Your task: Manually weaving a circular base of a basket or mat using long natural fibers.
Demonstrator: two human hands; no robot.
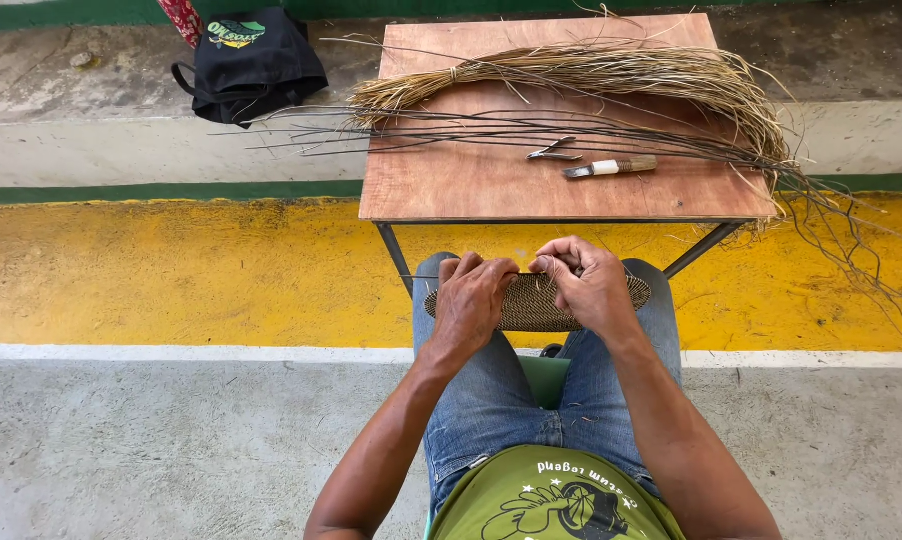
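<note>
In the lower middle of the frame I see the woven disc (531,305) lying on my knees, just below the worktop (471,185). My left hand (471,300) has its grip closed on the left part of the disc. My right hand (586,280) pinches a thin fibre strand (549,268) at the disc's upper edge, fingers together. On the worktop in the upper middle lie a fibre bundle (611,75), dark thin rods (451,125), small pliers (554,152) and a knife (611,167). A black bag (249,62) sits at upper left.
</note>
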